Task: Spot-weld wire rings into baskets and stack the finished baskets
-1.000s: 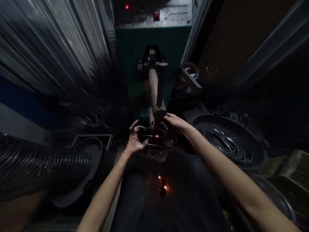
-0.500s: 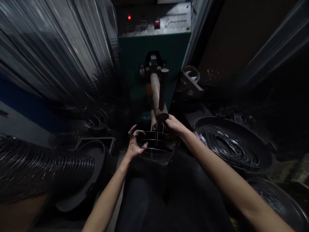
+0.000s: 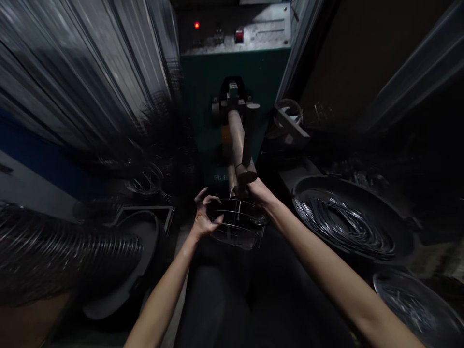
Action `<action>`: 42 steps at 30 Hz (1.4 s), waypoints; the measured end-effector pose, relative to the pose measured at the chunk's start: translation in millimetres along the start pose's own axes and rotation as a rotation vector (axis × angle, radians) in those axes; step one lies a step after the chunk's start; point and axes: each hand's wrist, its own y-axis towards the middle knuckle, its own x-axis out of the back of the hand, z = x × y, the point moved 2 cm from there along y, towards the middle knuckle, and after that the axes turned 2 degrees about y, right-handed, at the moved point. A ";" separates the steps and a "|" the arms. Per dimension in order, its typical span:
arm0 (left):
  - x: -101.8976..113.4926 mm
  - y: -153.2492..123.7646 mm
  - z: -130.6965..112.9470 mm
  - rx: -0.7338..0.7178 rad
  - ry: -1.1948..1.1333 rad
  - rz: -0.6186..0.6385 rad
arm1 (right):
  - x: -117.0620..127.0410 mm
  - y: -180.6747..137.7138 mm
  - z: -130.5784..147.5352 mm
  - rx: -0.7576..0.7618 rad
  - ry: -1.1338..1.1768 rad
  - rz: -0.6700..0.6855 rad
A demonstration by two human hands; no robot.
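A round frame of thin metal wire [image 3: 237, 226], with curved rings and upright wires, sits low in front of the green spot welder [image 3: 203, 96]. My left hand [image 3: 205, 220] is curled around the left side of this wire frame, thumb below and fingers above. My right hand [image 3: 260, 194] reaches beneath the end of the welder's thick metal arm [image 3: 237, 130], above the frame's far right side. Its fingers are bent together, and their tips are partly hidden by the dark cylinder [image 3: 247, 170]. What they pinch is too dark to make out.
To the right, a dark round basin [image 3: 300, 181] holds a coil of wire rings [image 3: 340, 222]. Below it, a bowl [image 3: 379, 280] contains short metal rods [image 3: 409, 309]. A long stack of wire rings [image 3: 90, 251] lies at left. A red lamp [image 3: 196, 25] glows on the panel.
My right hand has dropped slightly under the welder's arm, its fingers drawn in near the frame's top. My left hand keeps its hold. The whole view has shifted a little.
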 end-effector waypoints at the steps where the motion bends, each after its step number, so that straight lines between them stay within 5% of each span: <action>1: 0.5 0.8 0.2 -0.003 0.003 0.001 | 0.1 1.7 -0.9 0.008 -0.005 -0.002; 15: 3.3 11.0 8.7 -0.006 -0.040 0.041 | 3.6 18.6 -13.0 0.041 -0.019 0.002; 28: 3.6 16.3 12.6 -0.018 -0.030 0.137 | 4.3 4.3 37.2 -0.098 -0.185 -0.106; 32: -11.0 -15.1 -9.2 -0.132 0.130 0.170 | 21.1 -25.2 44.7 -0.125 -0.368 -0.162; 35: -26.8 -61.6 -46.7 -0.242 0.256 0.444 | 39.4 -77.6 40.1 -0.090 -0.701 -0.167; 37: -30.1 -88.0 -74.5 -0.337 0.300 0.731 | 44.4 -123.0 37.1 -0.036 -0.980 -0.086; 38: -26.9 -94.2 -86.4 -0.374 0.303 0.779 | 44.0 -146.2 36.9 -0.014 -1.108 -0.010; 39: -20.2 -93.9 -95.9 -0.386 0.303 0.713 | 42.5 -168.2 38.0 0.005 -1.213 0.084; 42: 13.2 -68.4 -105.7 -0.196 0.317 0.154 | 38.6 -213.6 50.2 0.102 -1.375 0.325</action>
